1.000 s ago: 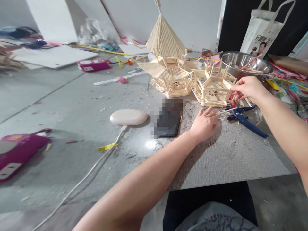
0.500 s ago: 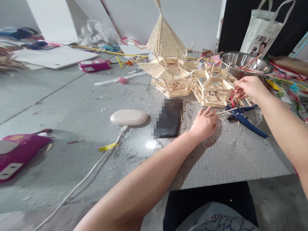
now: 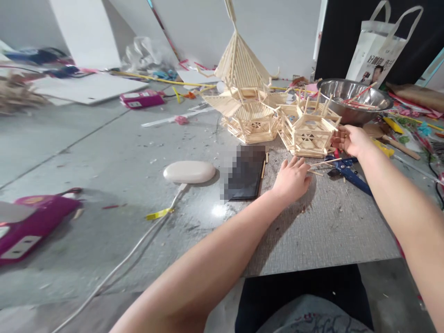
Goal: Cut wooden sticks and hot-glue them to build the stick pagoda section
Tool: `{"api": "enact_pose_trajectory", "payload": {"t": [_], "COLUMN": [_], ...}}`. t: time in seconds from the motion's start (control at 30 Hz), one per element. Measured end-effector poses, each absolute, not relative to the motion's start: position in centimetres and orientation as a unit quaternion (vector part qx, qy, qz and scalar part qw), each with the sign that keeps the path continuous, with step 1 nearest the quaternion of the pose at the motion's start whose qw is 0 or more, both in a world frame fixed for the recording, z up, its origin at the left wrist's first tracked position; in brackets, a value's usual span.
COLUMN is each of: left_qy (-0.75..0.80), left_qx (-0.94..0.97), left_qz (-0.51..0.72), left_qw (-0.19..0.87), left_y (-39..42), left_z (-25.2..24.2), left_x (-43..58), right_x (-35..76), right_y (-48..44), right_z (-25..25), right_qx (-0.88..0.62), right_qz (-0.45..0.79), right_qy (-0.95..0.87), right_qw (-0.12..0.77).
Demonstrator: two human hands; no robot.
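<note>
A small stick structure (image 3: 308, 132) with upright posts stands beside a taller stick pagoda (image 3: 248, 111) with a pointed roof. At the small structure's right side is my right hand (image 3: 349, 140), its fingers slightly apart at the lower edge; nothing is seen held in it. In front of the structure, my left hand (image 3: 292, 179) rests palm down with its fingers spread. A thin wooden stick (image 3: 324, 163) lies at its fingertips. Blue-handled pliers (image 3: 350, 173) lie beneath my right wrist.
A dark phone (image 3: 246, 173) and a white case (image 3: 189, 171) with a cable are left of my left hand. Behind my right hand stands a steel bowl (image 3: 373, 113), with a white bag (image 3: 374, 51) beyond. Purple devices (image 3: 38, 222) lie on the left.
My right hand has lowered and moved slightly left against the small structure. My left hand has shifted slightly left. The view has shifted a little.
</note>
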State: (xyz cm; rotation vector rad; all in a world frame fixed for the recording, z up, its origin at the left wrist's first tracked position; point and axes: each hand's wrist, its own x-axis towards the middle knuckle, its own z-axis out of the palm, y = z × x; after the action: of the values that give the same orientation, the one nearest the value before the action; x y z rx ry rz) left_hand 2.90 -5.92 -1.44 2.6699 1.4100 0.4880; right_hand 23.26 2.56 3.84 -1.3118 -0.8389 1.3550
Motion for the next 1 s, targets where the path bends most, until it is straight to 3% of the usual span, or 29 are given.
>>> {"api": "enact_pose_trajectory", "payload": {"t": [0.17,0.43,0.73,1.0], "left_qy": [0.470,0.472,0.467,0.379], "left_qx": [0.865,0.860,0.868,0.915], "left_qz": [0.165,0.182,0.153,0.116], "left_qw": [0.058,0.074,0.079,0.075], "left_y": [-5.7,-5.8,-5.6,-6.2], "left_z": [-1.4,-1.4,-1.5,-1.1], "left_x": [2.9,2.9,2.9,3.0], "right_x": [22.4,20.9,20.5,19.3], "right_y": [3.5,4.3,2.5,0.3], "right_z": [3.8,3.6,3.4,3.8], "right_qx": [-0.518,-0.577,-0.584,-0.510], "right_qz": [0.612,0.556,0.477,0.580], "right_qy": [-0.282,-0.253,-0.214,-0.245], "right_qw": [0.527,0.542,0.621,0.587]}}
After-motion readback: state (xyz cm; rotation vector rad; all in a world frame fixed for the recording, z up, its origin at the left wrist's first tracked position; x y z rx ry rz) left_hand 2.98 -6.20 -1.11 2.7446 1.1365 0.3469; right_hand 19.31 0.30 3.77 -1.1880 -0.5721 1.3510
